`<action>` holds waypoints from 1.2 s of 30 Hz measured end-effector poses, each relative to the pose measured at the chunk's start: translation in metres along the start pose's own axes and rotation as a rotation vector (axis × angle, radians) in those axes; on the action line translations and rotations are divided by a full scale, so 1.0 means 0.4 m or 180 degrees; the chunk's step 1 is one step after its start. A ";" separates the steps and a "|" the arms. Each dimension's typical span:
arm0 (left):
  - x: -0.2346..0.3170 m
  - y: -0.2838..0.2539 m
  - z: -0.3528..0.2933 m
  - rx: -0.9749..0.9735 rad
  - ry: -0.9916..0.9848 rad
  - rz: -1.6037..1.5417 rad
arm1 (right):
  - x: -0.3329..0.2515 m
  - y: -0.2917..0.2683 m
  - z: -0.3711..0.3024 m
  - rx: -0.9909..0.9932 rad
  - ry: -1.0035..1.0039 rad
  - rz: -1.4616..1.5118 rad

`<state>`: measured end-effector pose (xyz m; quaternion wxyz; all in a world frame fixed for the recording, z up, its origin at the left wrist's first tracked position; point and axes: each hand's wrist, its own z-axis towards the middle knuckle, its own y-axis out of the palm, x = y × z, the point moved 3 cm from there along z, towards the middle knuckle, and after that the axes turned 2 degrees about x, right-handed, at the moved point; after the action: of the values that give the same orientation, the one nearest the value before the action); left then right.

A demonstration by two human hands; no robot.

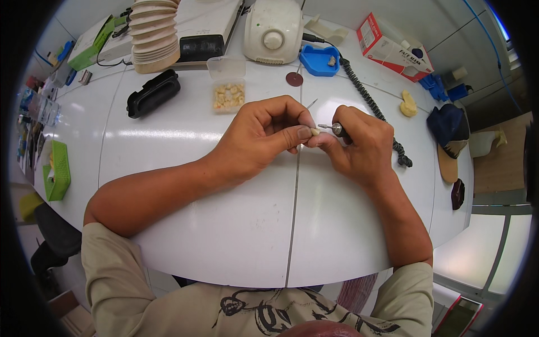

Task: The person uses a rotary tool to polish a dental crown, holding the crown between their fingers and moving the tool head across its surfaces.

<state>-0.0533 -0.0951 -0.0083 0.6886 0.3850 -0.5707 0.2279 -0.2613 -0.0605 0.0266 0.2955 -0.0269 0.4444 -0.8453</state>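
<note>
Between the thumb and fingers of my left hand (269, 130) is a small cream-coloured piece shaped like a tooth crown (315, 132). My right hand (362, 140) grips a rotary handpiece (338, 130), whose thin metal bur points left at the crown. The bur tip is close beside the crown; whether it touches I cannot tell. Both hands meet above the white table, thumbs near each other. Behind my left hand a thin pointed metal tip (312, 103) shows, the rest of it hidden. A black coiled cord (365, 92) runs behind my right hand.
A clear box (229, 95) of several cream tooth-like pieces stands beyond my left hand, near a black case (153, 94). Farther back are a control unit (273, 32), a ribbed hose (154, 33), a blue tray (319, 60) and a brown disc (294, 79). A cap (449, 135) lies right.
</note>
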 end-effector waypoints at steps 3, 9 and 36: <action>0.002 0.004 -0.001 -0.0013 0.0046 0.0103 | 0.000 -0.001 0.000 -0.0015 -0.0020 -0.0035; 0.007 0.008 -0.009 0.0056 0.0015 0.0317 | -0.005 0.004 -0.005 -0.0072 -0.0008 -0.0046; 0.005 -0.002 0.002 0.0022 -0.0024 0.0033 | 0.006 0.017 -0.012 -0.0042 0.0067 0.0042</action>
<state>-0.0528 -0.0964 -0.0067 0.6839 0.3853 -0.5745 0.2320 -0.2614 -0.0612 0.0179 0.2962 -0.0171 0.4532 -0.8406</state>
